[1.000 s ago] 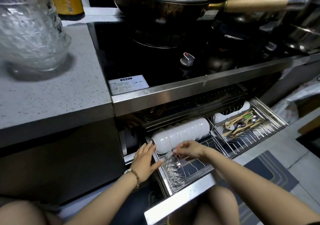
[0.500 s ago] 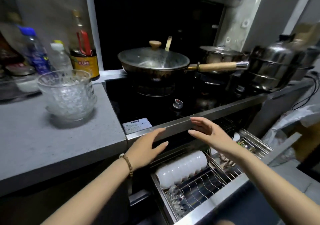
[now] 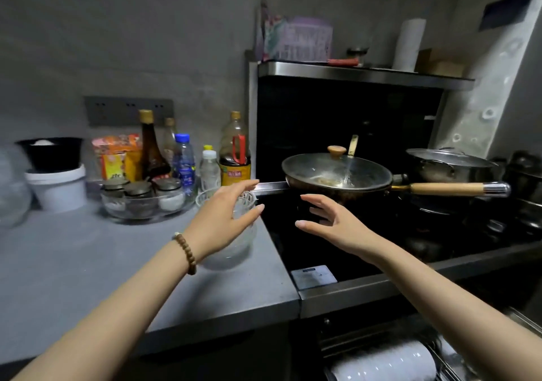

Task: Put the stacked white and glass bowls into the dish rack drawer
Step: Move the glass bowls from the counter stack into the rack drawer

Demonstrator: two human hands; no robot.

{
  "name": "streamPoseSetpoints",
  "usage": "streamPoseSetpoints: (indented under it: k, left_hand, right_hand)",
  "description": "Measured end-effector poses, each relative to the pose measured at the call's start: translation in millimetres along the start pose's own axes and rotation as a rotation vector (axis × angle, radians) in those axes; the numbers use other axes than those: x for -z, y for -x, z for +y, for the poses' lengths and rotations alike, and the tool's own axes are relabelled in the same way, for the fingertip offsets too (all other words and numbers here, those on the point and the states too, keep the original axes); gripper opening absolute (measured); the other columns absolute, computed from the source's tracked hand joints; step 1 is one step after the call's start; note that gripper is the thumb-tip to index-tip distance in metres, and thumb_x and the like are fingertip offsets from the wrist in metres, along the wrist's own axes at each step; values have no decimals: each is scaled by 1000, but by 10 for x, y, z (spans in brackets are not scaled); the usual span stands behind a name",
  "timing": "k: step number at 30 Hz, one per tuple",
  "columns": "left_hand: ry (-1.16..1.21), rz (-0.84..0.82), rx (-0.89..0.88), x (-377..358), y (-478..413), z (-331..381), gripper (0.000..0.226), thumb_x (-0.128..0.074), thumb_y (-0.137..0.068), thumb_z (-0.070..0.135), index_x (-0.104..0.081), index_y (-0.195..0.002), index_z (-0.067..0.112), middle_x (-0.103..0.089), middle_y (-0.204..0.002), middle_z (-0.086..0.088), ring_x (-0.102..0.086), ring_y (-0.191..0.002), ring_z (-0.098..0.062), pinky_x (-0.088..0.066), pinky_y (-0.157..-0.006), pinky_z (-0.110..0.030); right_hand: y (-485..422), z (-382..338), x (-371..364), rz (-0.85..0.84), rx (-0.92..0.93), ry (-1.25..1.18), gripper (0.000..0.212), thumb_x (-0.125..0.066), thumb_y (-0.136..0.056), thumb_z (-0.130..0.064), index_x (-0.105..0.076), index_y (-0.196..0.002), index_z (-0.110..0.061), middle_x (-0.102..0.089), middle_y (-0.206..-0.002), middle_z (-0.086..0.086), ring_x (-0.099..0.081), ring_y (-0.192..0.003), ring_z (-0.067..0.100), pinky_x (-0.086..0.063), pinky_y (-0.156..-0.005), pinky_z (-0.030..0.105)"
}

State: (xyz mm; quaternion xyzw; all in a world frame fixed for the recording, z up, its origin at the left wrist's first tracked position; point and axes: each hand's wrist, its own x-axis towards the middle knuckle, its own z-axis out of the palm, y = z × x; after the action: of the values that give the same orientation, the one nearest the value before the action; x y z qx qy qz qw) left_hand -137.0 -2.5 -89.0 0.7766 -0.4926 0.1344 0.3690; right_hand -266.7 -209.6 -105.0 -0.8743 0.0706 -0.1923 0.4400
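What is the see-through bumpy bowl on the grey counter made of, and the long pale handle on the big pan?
The see-through bumpy bowl looks like glass: the grey counter shows through it and its bumps glint. The long tan handle of the lidded pan looks like matt wood, with a shiny, probably metal cap at its end.

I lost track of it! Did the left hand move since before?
Yes. The left hand rose from below the counter edge to above it, at the glass bowls.
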Motion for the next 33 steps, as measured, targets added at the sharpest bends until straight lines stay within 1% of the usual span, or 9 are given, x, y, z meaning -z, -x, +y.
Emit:
streamPoseSetpoints:
  k: [4,8,13,15,21,24,26,30,33]
  left_hand:
    - [-56,1,132,164,2,-386,62,-57,-85,49,-38,-139,26,-44,-142,4,-38,-130,-14,-32,-106,-29]
    - [-54,-33,261,187,0,-722,78,-62,-79,55,-31,-142,23,-35,-148,2,-33,-135,-16,-31,-112,-36]
    - [258,-74,467,160,-34,-991,112,-69,-60,64,-17,-147,20,-25,-155,0,-29,-138,-16,-27,-109,-31]
    - [294,-106,505,116,-52,-1083,118,-71,-57,64,-12,-148,19,-23,-156,0,-28,-140,-16,-25,-110,-31]
    - [314,-156,448,-20,-75,-1270,99,-75,-62,56,-27,-143,25,-35,-149,3,-35,-121,-3,-30,-99,-24]
    - [299,-162,419,-59,-89,-1323,101,-72,-60,62,-27,-142,26,-34,-150,3,-33,-123,-4,-29,-102,-27]
    - [287,-146,398,-86,-102,-1345,101,-69,-58,65,-27,-142,27,-32,-150,3,-32,-122,-3,-28,-101,-26]
    - [266,-125,409,-124,-115,-1395,105,-67,-56,70,-26,-142,27,-29,-152,1,-31,-137,-16,-28,-110,-38]
    - [285,-104,393,-111,-124,-1387,104,-68,-56,69,-25,-143,31,-30,-152,1,-30,-139,-20,-29,-112,-47]
  right_hand:
    - [-305,-120,-317,-23,12,-55,67,-72,-79,-36,-43,-139,-26,-40,-149,-6,-40,-135,12,-37,-109,32]
    - [-560,-145,-580,-30,10,-80,72,-74,-77,-36,-42,-140,-24,-39,-149,-3,-40,-136,15,-37,-110,34]
    - [-780,-112,-782,-63,-10,-101,69,-76,-76,-36,-43,-137,-26,-40,-149,1,-37,-137,18,-35,-104,28]
    - [-838,-90,-828,-73,-24,-107,68,-75,-77,-35,-44,-137,-26,-39,-149,3,-37,-138,19,-34,-99,25]
    - [-933,-23,-914,-77,-24,-76,58,-74,-77,-36,-52,-130,-25,-47,-144,1,-38,-137,18,-33,-103,27]
    - [-963,-1,-952,-51,6,-61,43,-77,-75,-32,-61,-111,-15,-59,-130,1,-49,-128,18,-36,-110,32]
    - [-973,8,-967,-36,37,-82,36,-79,-74,-27,-60,-98,-8,-66,-116,0,-58,-117,14,-41,-108,37]
    - [-976,38,-999,0,62,-88,32,-81,-71,-28,-55,-83,-13,-69,-98,-9,-63,-108,10,-47,-102,35]
    - [-961,46,-1033,42,66,-88,34,-81,-69,-34,-55,-80,-15,-71,-91,-14,-63,-102,-1,-44,-100,28]
